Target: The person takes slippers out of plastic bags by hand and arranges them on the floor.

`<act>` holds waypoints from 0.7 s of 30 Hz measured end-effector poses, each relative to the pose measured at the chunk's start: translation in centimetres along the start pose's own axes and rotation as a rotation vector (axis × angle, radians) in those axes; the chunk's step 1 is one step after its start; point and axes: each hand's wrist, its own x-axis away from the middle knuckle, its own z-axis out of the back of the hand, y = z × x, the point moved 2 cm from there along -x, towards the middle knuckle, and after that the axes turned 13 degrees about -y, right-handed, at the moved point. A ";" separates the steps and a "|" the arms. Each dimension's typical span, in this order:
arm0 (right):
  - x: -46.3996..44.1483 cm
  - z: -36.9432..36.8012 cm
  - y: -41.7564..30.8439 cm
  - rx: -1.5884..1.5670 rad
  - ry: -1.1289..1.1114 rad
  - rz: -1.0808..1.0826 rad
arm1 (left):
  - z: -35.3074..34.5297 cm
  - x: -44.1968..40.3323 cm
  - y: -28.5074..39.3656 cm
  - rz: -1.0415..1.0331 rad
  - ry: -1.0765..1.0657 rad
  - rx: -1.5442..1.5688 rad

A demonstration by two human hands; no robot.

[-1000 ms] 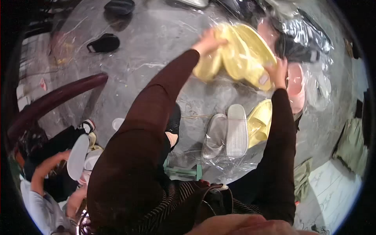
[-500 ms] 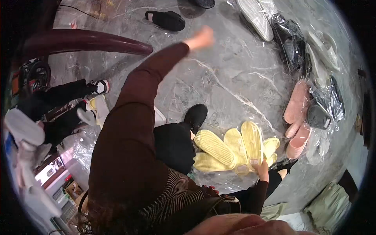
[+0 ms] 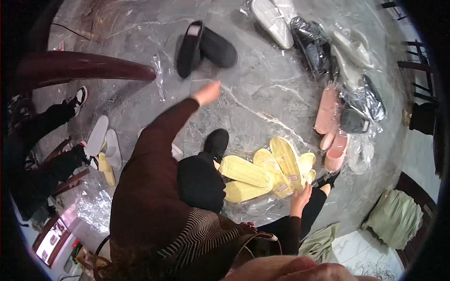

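Note:
My left hand (image 3: 207, 93) is out over the grey floor, somewhat blurred, and its fingers cannot be made out clearly. Just beyond it are two black slippers, one (image 3: 188, 52) nearly upright in view with a pale label, overlapping the other (image 3: 219, 47). My right hand (image 3: 300, 200) has its fingers closed at the lower edge of a yellow slipper (image 3: 284, 157) in clear wrapping. More yellow slippers (image 3: 246, 170) lie fanned out to its left, soles showing, beside my black shoe (image 3: 216, 143).
Wrapped pink (image 3: 327, 110), black (image 3: 311, 47) and white slippers (image 3: 272, 22) line the right side. A dark red curved leg (image 3: 93, 68) reaches in from the left. Another person's legs (image 3: 54, 114) and grey slippers (image 3: 97, 136) are below it. Green cloth (image 3: 393, 218) lies lower right.
The yellow slippers have come down near my knees. The black slippers, earlier apart, now overlap and are turned. My left hand has let go of the yellow pair; the view has shifted.

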 end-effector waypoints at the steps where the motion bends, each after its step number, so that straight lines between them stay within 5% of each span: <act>1: 1.2 0.4 -0.4 -0.016 0.060 0.039 | -2.2 1.6 0.8 -0.121 0.033 0.001; 6: 7.9 -1.7 -0.5 -0.269 0.202 0.204 | 1.8 13.9 13.4 -0.153 0.033 -0.333; 9: 10.0 -4.5 -0.8 -0.425 -0.011 0.098 | 4.9 16.3 18.1 -0.248 -0.026 -0.627; 11: 10.0 -6.3 -0.6 -0.435 -0.099 0.132 | 6.9 18.2 21.8 -0.590 0.081 -0.635; 15: 9.2 -9.7 1.8 -0.426 -0.153 0.270 | 7.3 20.9 32.6 -0.622 -0.016 -0.477; 17: 8.0 -11.2 3.0 -0.429 -0.163 0.311 | 6.8 23.4 36.6 -0.650 -0.277 -0.395; 18: 7.9 -11.4 3.2 -0.531 -0.214 0.229 | 7.3 28.2 39.7 -0.416 -0.361 -0.113; 21: 8.8 -11.0 3.9 -0.727 -0.317 0.062 | 5.8 32.2 43.0 -0.525 -0.449 -0.137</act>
